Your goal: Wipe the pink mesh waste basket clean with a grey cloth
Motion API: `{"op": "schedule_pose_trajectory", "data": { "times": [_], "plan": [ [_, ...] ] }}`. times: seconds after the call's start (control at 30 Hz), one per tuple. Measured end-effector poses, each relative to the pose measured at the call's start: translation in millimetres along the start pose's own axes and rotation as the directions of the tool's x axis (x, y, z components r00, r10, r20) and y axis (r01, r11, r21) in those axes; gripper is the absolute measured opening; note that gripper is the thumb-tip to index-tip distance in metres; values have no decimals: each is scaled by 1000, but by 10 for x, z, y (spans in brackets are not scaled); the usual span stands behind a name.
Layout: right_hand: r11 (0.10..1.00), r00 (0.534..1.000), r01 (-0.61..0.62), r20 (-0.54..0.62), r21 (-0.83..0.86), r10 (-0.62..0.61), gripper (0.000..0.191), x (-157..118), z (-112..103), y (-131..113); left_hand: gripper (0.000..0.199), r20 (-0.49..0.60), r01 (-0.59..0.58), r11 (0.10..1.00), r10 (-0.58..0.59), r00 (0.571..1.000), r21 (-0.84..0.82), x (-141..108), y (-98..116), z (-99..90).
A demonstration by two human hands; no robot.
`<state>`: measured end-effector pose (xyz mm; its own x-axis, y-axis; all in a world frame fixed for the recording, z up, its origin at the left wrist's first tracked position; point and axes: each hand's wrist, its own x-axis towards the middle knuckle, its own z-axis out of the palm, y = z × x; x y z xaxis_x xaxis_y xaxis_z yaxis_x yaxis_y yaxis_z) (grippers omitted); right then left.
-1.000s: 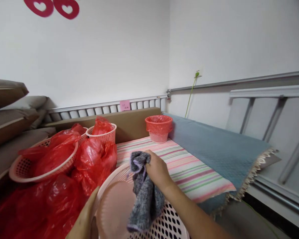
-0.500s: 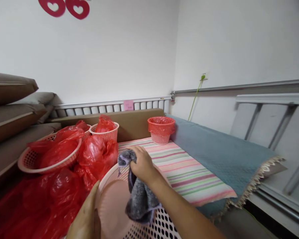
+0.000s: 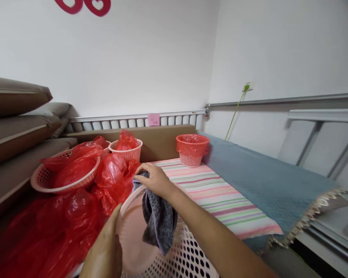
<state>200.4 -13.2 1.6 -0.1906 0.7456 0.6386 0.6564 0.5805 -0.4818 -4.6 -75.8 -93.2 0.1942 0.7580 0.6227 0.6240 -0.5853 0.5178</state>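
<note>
A pink plastic basket [image 3: 188,253] with perforated sides is tipped toward me, its round base showing inside. My left hand [image 3: 104,247] grips its left rim, thumb outside along the edge and the other fingers mostly hidden. Over the far rim, my right hand [image 3: 153,178] is closed on a dark grey cloth [image 3: 159,220] with purple edging. One end of the cloth is bunched under my fingers at the rim, and the rest hangs down inside the basket.
Red plastic bags [image 3: 111,172] lie at left, beside and inside other pink baskets [image 3: 66,189]. A red basket stacked in a pink one [image 3: 191,158] stands on a striped cloth [image 3: 220,200]. Cushions [image 3: 14,127] pile up at far left; a blue cover [image 3: 263,170] lies right.
My right hand has moved slightly left with the cloth, from inside the basket onto its far rim. The view has shifted a little, and my left hand keeps its grip.
</note>
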Motion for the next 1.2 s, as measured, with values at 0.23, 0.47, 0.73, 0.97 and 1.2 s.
{"op": "schedule_pose_trajectory", "data": {
  "times": [0.23,0.47,0.73,0.97,1.2],
  "plan": [
    [919,898,370,306,-139,-315,47,-194,-239,127,43,-34,79,997,-79,996,8,23,19,26],
    [884,957,189,284,-427,-67,30,-295,-306,409,42,21,81,996,-80,997,-31,60,23,15],
    [847,958,-280,-76,-451,277,20,-928,-316,561,45,31,86,996,-87,996,32,-36,-191,-24],
    [819,921,-391,-172,-420,351,17,-1326,-358,449,51,108,-4,987,-13,994,160,-278,-222,-199],
    [859,997,40,81,-511,2,15,-539,-236,-204,45,282,-66,953,-22,959,297,479,129,-587]
  ]
}}
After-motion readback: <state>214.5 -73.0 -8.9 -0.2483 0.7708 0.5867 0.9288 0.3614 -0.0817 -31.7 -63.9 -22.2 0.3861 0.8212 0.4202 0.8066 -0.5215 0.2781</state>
